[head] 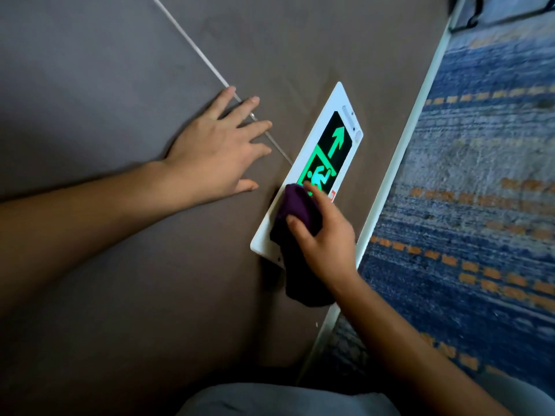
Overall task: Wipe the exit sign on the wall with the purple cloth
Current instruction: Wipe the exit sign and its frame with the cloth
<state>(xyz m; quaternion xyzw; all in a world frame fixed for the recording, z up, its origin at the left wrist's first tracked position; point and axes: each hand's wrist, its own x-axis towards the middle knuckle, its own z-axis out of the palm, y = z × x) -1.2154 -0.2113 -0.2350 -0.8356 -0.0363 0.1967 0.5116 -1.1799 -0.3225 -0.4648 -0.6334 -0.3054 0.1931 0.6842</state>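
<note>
Head view, looking down along a grey-brown wall (120,85) toward the floor.

Exit sign (326,163): white rectangular plate mounted flat on the wall, low down, just beside the white skirting strip (399,163). Black panel with green arrow and green running-figure pictogram, lit. Small red mark at the plate edge near the pictogram. Lower part of the plate covered by cloth and hand.

Purple cloth (297,211): bunched, pressed against the lower part of the sign, upper fold touching the bottom of the pictogram. Loose tail hanging past the plate's lower corner, over the wall, dark in shadow.

Right hand (324,235): closed around the cloth, thumb on the near side of the bunch, index finger extended along the far side with its tip touching the pictogram. Remaining fingers hidden behind the cloth.

Left hand (219,148): empty, fingers spread, palm flat against the wall, left of the sign and apart from it. Two fingers lying across a thin white seam line (192,43) running diagonally along the wall.

Blue carpet (480,190) with orange dashed pattern beyond the skirting strip. Grey garment (270,400) at the bottom edge of the frame.
</note>
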